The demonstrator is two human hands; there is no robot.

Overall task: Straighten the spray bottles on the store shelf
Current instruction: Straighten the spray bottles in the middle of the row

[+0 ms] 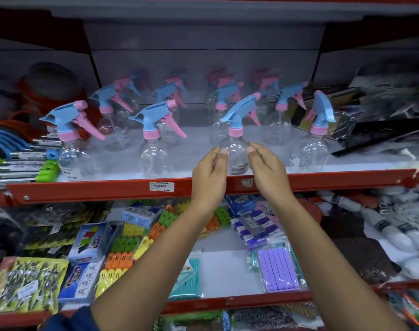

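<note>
Several clear spray bottles with blue-and-pink trigger heads stand in rows on the white shelf [194, 154] behind its red front rail. One front-row bottle [236, 149] stands between my hands. My left hand [209, 173] is at its left side and my right hand [267, 172] at its right, fingers apart and fingertips at or just off the clear body. Other front bottles stand at the left [72, 149], centre-left [153, 151] and right [313, 149]; the right one's head points a different way from the others.
Tools with green and blue handles [24, 163] lie at the shelf's left end, dark packaged goods [382, 120] at its right. A price tag [160, 186] sits on the red rail. The lower shelf holds packs of clothes pegs [125, 249] and purple clips [279, 271].
</note>
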